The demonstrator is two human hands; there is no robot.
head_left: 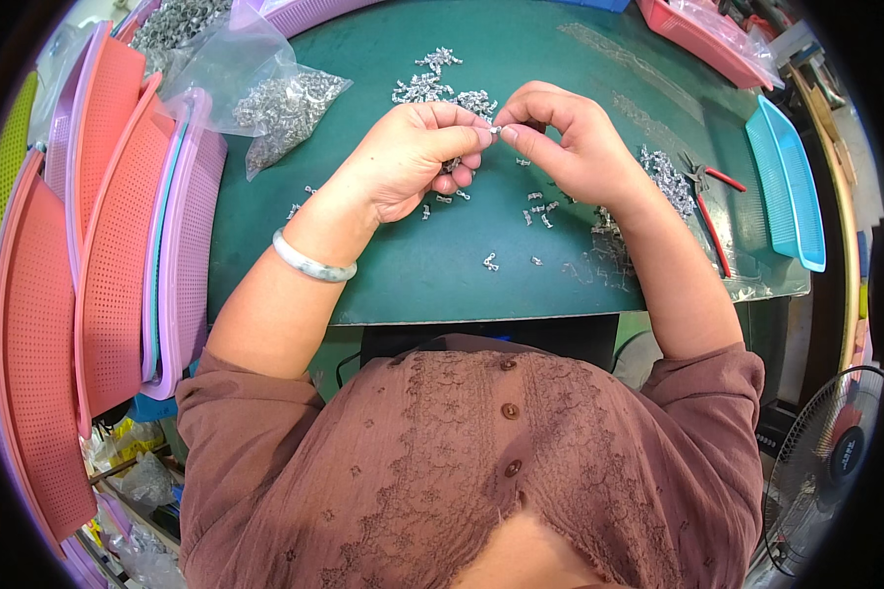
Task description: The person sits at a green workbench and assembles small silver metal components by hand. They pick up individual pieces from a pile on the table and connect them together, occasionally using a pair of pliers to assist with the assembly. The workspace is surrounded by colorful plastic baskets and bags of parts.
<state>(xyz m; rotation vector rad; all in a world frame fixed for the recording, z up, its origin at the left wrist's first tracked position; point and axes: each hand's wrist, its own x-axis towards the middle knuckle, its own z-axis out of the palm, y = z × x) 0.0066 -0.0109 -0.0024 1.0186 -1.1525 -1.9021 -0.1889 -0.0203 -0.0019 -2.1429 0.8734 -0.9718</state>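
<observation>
Brown blouse (462, 461) aside, both hands' fingers (467, 133) pinch one tiny metal part (496, 129) shut; slippage risks dropping it among counter (413, 285) pieces (535, 211).

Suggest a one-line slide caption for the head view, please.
Left hand and right hand pinch a small metal part over a green mat strewn with similar pieces.

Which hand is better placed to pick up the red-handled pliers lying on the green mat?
Probably the right hand. The red-handled pliers lie on the green mat just past that wrist, on its own side. The left hand sits further away and would have to cross over. Both hands now pinch a tiny silver metal part.
</observation>
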